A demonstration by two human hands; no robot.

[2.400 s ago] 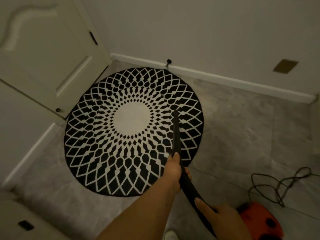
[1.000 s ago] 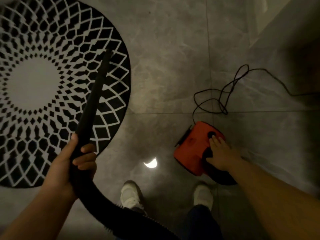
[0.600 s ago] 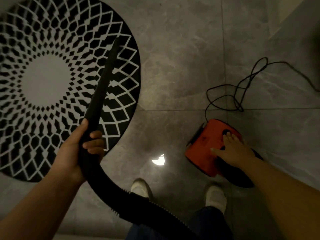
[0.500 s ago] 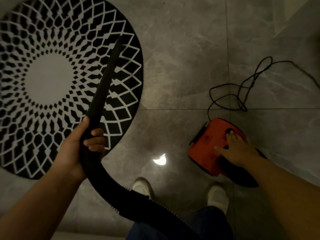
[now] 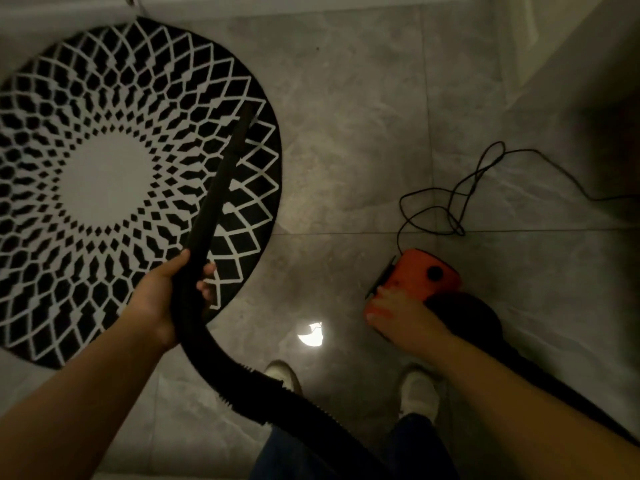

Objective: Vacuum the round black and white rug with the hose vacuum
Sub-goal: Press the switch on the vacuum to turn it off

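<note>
The round black and white rug (image 5: 104, 178) lies on the grey tile floor at the left. My left hand (image 5: 162, 299) is shut on the black vacuum wand (image 5: 221, 181), whose tip is over the rug's right part, near the edge. Behind the hand, the ribbed hose (image 5: 263, 396) curves down to the bottom of the view. The orange vacuum body (image 5: 422, 275) sits on the floor at the right. My right hand (image 5: 398, 313) lies on its near left corner with fingers spread, blurred.
A black power cord (image 5: 460, 195) loops on the tiles beyond the vacuum. A white baseboard (image 5: 242, 0) runs along the top and a wall corner (image 5: 571, 64) stands at the upper right. My two white shoes (image 5: 284, 375) stand between rug and vacuum, by a bright light reflection (image 5: 311, 334).
My right hand has slid from the black button on top of the vacuum to its near left corner. The left hand keeps its grip on the wand over the rug's right side.
</note>
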